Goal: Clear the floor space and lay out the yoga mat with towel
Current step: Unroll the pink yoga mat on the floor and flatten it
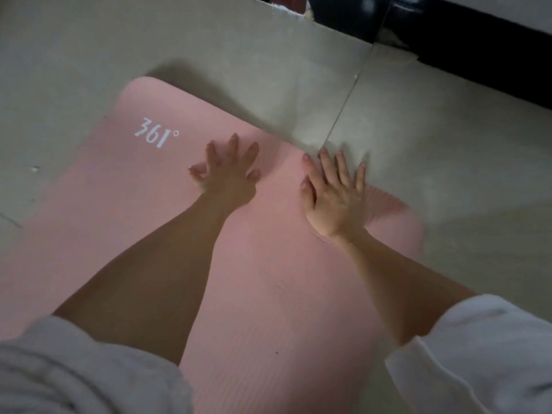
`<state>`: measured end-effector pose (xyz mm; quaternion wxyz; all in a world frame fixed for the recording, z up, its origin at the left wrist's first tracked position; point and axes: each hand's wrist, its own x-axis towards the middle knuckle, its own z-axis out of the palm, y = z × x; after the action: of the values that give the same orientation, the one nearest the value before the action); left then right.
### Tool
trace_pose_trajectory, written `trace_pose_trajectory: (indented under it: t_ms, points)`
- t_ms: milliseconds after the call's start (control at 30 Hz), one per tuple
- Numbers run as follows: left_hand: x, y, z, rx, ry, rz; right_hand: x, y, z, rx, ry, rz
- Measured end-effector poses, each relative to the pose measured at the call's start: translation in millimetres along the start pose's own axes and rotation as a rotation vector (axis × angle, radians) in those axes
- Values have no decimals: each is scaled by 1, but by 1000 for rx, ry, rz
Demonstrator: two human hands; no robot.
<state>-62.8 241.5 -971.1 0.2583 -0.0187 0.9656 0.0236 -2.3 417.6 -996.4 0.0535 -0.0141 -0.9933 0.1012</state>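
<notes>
**Mat down, far end not yet settled**

On the left, the pink yoga mat (125, 204) lies unrolled on the grey tiled floor (59, 70), its rounded far corner and white "361°" logo (156, 132) flat against the tiles. That side looks calm; the risk there is only that a hard push from the middle slides the whole mat askew, since smooth tile probably offers little grip.

In the middle, the left hand (228, 171) rests on the mat with fingers spread wide and straight, holding nothing. If it lifts while the other side is still springy, the mat may creep back.

Further right, the right hand (334, 198) presses flat, fingers straight and spread, right at the mat's far edge, fingertips near the tile joint (340, 115). Beside it the right-hand corner (391, 204) is blurred and seems to rise slightly from the floor; I cannot tell if it is curled. A mat stored rolled tends to curl again, so this corner could flip up once released and become a trip edge.

No towel is in view, so that step appears undone; dragging one across could ruffle the loose corner. The dark skirting (478, 49) at upper right lies well apart.
</notes>
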Motion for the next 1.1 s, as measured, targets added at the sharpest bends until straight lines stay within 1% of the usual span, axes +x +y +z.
trace_pose_trajectory:
  t_ms: [33,100,167,300,367,467,633,733,800,867,967,1033,1100]
  points:
    - [-4,3,-2,-21,-8,-14,-14,13,-5,-12,3,20]
    - [-18,8,-1,-73,-2,-36,-35,32,-12,-23,-73,46]
    - [-39,11,7,-47,11,-21,-49,44,-16,-23,-148,70]
    - [-87,16,30,-80,-9,-22,-69,50,-21,-22,-161,89]
    - [-111,21,41,-91,-50,-24,-73,49,-24,-26,-178,80]
    - [-144,24,62,-61,-103,10,-81,42,-26,-35,-170,118]
    - [-173,23,79,-82,-115,46,-114,25,-22,-45,-194,162]
    - [-193,11,84,-52,-109,67,-142,5,-22,-6,-246,167]
    - [-219,-8,95,-87,-104,35,-168,-15,-24,-10,-288,123]
    - [-251,-38,108,-133,-109,-53,-194,-39,-27,-20,-321,52]
    - [-293,-94,122,-159,-168,-155,-215,-81,-32,2,-409,29]
    - [-322,-135,124,-255,-189,-255,-223,-120,-33,19,-552,-30]
    - [-353,-172,122,-343,-195,-355,-232,-165,-41,47,-687,-175]
